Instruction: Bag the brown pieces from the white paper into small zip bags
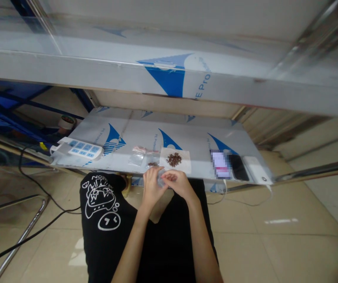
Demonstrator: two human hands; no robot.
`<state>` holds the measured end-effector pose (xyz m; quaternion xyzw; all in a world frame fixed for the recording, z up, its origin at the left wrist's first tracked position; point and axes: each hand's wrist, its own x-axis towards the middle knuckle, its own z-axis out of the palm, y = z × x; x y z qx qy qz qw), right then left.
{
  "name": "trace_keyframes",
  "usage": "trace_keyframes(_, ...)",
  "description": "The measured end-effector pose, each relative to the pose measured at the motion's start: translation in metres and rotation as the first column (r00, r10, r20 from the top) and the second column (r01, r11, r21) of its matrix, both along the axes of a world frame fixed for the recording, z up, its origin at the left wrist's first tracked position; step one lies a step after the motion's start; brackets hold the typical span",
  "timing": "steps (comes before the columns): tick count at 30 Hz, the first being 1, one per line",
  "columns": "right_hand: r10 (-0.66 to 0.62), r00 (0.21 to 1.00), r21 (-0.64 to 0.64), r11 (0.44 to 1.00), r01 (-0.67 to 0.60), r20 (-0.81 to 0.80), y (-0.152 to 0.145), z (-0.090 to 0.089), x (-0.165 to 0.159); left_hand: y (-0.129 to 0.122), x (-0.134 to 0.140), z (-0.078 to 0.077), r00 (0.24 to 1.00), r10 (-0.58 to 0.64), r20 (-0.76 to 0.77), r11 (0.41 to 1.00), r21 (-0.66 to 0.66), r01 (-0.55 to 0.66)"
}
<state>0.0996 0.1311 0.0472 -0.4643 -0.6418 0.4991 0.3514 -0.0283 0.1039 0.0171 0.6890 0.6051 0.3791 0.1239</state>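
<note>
Both hands meet just in front of the shelf's near edge, above my lap. My left hand is closed on a small clear plastic bag. Close against that bag, my right hand has its fingers pinched together; whatever lies between its fingertips is too small to make out. Beyond the hands, a heap of small brown pieces rests on a white sheet of paper. Left of the paper lies a clear bag with a reddish edge, and beside it a few brown bits on or in clear plastic.
A white power strip lies at the left of the film-covered shelf. To the right are a phone with a lit screen, a black phone and a white device with a cable. An upper shelf overhangs the back.
</note>
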Motion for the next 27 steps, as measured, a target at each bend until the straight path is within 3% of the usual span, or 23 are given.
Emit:
trace_keyframes(7,-0.022,0.992,0.019,1.000,0.020,0.128,-0.001,-0.011,0.004,-0.004,-0.002,-0.003,0.998,-0.050,-0.027,0.997,-0.061,0.049)
trace_keyframes(15,0.062,0.998,0.006,0.998,-0.062,0.009,-0.003,-0.010,-0.009,-0.003,-0.017,-0.003,0.996,-0.063,-0.067,0.996,-0.068,0.059)
trace_keyframes(18,0.060,0.998,0.003,0.998,-0.060,0.011,0.001,-0.010,0.016,-0.004,-0.020,-0.003,0.993,-0.051,-0.103,0.998,-0.053,0.046)
trace_keyframes(20,-0.127,0.987,0.016,0.992,0.126,0.095,0.009,-0.016,0.053,-0.003,-0.023,-0.004,0.993,-0.017,-0.115,0.999,-0.034,0.013)
trace_keyframes(21,-0.286,0.940,0.053,0.958,0.281,0.186,0.013,-0.020,0.075,-0.003,-0.024,-0.006,0.993,0.001,-0.117,1.000,-0.027,-0.004)
trace_keyframes(22,-0.453,0.843,0.135,0.892,0.432,0.290,0.018,-0.026,0.098,-0.002,-0.025,-0.007,0.993,0.016,-0.119,1.000,-0.024,-0.019)
trace_keyframes(24,-0.683,0.579,0.358,0.729,0.584,0.445,0.026,-0.039,0.143,0.000,-0.028,-0.010,0.992,0.045,-0.120,0.999,-0.020,-0.048)
trace_keyframes(26,-0.753,0.370,0.466,0.638,0.614,0.543,0.032,-0.053,0.178,0.002,-0.030,-0.011,0.991,0.069,-0.119,0.997,-0.013,-0.071)
trace_keyframes(27,-0.748,0.311,0.474,0.628,0.618,0.586,0.034,-0.059,0.191,0.003,-0.030,-0.012,0.990,0.076,-0.117,0.997,-0.009,-0.077)
